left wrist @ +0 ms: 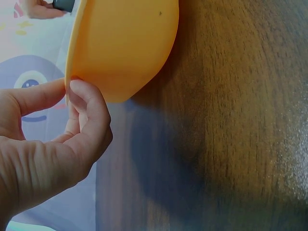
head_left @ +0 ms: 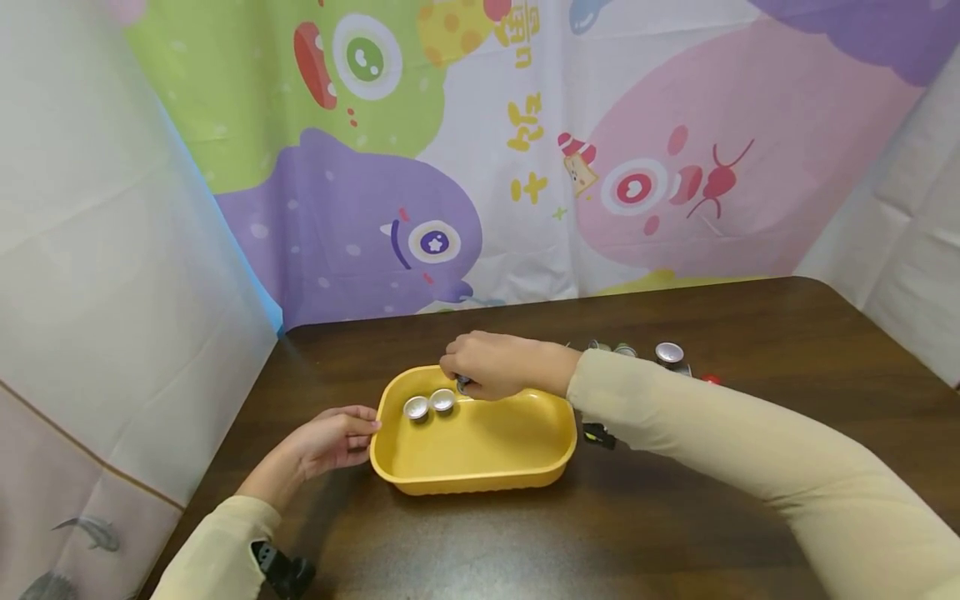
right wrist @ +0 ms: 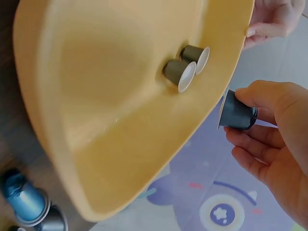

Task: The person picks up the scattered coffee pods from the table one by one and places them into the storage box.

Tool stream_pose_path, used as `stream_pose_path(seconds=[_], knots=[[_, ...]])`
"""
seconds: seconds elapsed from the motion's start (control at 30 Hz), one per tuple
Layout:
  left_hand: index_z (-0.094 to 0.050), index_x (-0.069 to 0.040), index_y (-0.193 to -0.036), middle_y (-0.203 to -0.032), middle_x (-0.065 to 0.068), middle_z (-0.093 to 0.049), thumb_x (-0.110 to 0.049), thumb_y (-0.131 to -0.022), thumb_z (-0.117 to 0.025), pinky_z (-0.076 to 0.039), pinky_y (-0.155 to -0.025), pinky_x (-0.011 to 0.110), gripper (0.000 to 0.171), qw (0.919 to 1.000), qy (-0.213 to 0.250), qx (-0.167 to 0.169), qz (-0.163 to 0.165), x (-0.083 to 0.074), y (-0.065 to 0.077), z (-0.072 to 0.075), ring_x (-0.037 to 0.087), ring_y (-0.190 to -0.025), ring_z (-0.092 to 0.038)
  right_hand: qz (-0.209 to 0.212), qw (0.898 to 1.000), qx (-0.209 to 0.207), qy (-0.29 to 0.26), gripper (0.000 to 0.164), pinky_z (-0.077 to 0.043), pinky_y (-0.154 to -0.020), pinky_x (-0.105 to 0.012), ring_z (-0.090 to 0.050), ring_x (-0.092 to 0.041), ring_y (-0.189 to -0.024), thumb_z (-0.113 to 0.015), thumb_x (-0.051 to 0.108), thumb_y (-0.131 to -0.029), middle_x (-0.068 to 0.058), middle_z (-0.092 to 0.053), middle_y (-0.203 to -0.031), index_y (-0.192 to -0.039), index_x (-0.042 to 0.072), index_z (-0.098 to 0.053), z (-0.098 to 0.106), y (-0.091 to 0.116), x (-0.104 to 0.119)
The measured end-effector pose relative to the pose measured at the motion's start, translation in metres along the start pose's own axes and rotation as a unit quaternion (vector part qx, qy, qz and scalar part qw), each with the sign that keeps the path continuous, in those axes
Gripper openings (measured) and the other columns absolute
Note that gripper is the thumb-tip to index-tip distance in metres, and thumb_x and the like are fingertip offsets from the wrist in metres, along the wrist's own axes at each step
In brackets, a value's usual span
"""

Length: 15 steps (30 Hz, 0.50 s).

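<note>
A yellow plastic basin (head_left: 480, 479) stands on the dark wooden table. My left hand (head_left: 341, 437) pinches its left rim between thumb and fingers, as the left wrist view shows close up. Above the far rim, my right hand (head_left: 491, 365) holds a dark coffee capsule (right wrist: 237, 110) between thumb and fingers, its pale lid facing the basin. Two coffee capsules stand side by side inside at the left, a left one (head_left: 416, 407) and a right one (head_left: 443, 400), silvery lids up. The right wrist view shows their dark bodies.
Several more capsules lie right of the basin, partly behind the right sleeve: a silver-lidded one (head_left: 669, 353), a red one (head_left: 711, 379) and a blue one (right wrist: 26, 199). A cartoon-printed curtain (head_left: 510, 233) hangs along the table's back edge.
</note>
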<state>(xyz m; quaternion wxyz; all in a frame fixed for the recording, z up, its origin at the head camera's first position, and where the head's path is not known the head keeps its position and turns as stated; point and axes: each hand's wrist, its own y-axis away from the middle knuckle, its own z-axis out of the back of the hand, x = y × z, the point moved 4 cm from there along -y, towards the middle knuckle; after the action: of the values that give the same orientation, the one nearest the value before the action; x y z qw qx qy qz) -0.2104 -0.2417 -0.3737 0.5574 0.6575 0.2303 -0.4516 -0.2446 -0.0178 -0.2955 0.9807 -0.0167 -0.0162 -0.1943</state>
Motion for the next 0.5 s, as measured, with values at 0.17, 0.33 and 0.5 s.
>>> stream_pose_path(seconds=[0.17,0.33,0.5], knots=[[-0.049,-0.002,-0.11,-0.082,-0.003,-0.061,-0.009,-0.095,-0.05,-0.055,-0.073,0.023,0.017,1.0,0.001,0.005,-0.002,0.001,0.0,0.0,0.008,-0.075,-0.058,0.007,1.0,0.017,-0.004,0.002,-0.038,-0.07,-0.024,-0.042,-0.011,-0.075,-0.061,0.008,-0.089,-0.004,-0.059,-0.085,-0.088,0.007,-0.059,-0.006,-0.013,0.006],[-0.049,-0.002,-0.109,-0.081,-0.004,-0.061,-0.008,-0.096,-0.048,-0.054,-0.072,0.022,0.015,0.9998,0.01,0.013,-0.005,0.002,-0.001,0.001,0.007,-0.075,-0.058,0.013,0.999,0.035,-0.027,0.003,-0.039,-0.07,-0.022,-0.044,-0.01,-0.075,-0.063,0.009,-0.088,-0.002,-0.058,-0.083,-0.088,0.006,-0.06,-0.016,-0.026,0.009],[-0.049,-0.004,-0.108,-0.082,-0.004,-0.061,-0.008,-0.096,-0.047,-0.054,-0.073,0.022,0.013,0.9996,0.019,0.021,-0.004,0.003,-0.002,0.001,0.007,-0.076,-0.059,0.008,0.997,0.064,-0.049,0.003,-0.035,-0.069,-0.019,-0.043,-0.009,-0.075,-0.063,0.006,-0.087,0.0,-0.055,-0.082,-0.086,0.006,-0.06,-0.025,-0.037,0.012]])
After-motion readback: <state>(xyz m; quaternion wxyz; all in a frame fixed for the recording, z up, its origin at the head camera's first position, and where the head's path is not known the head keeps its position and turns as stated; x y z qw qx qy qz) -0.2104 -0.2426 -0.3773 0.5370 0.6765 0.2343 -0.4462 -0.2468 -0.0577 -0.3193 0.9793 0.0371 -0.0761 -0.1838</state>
